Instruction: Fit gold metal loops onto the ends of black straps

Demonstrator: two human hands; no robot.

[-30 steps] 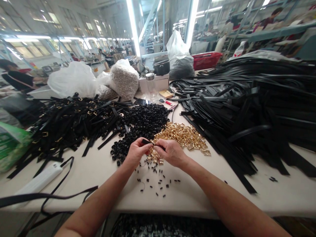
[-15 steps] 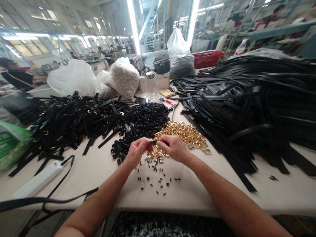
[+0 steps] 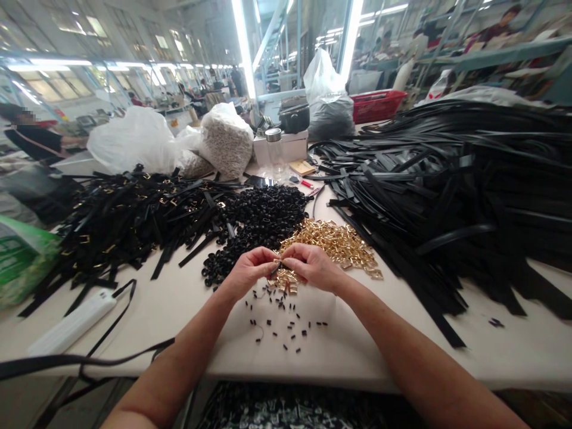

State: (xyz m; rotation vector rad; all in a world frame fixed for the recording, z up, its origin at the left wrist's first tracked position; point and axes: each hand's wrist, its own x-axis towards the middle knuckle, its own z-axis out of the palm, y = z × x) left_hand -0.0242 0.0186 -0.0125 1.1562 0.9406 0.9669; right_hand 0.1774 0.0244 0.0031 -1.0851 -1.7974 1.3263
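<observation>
At the near left, a black band (image 3: 89, 359) crosses the table edge close by the left forearm, with a cord (image 3: 111, 326) looping beyond it to a long white box (image 3: 74, 322); an elbow swinging outward might snag either one. Little black bits (image 3: 304, 332) lie strewn on the table (image 3: 348, 351) just nearer than the hands, so a piece let fall there could be hard to pick out by eye.

The left hand (image 3: 250, 271) and right hand (image 3: 315, 268) meet at mid-table, thumbs and fingertips pinched together on a small dark piece (image 3: 276, 268). Most of it is hidden, and whether a gold part is caught in it too I can't make out. With so little to grip, it could slip or twist if the two hands pull unevenly.

Right under and beyond the fingers spread the gold buckles (image 3: 330, 241); a low wrist might scatter them. Farther and to the left they touch the heap of black loops (image 3: 263, 214), so a careless sweep could mix the two. At the right, the tall mass of black straps (image 3: 447, 196) looks loosely stacked; a tug could bring some sliding across the buckles.
</observation>
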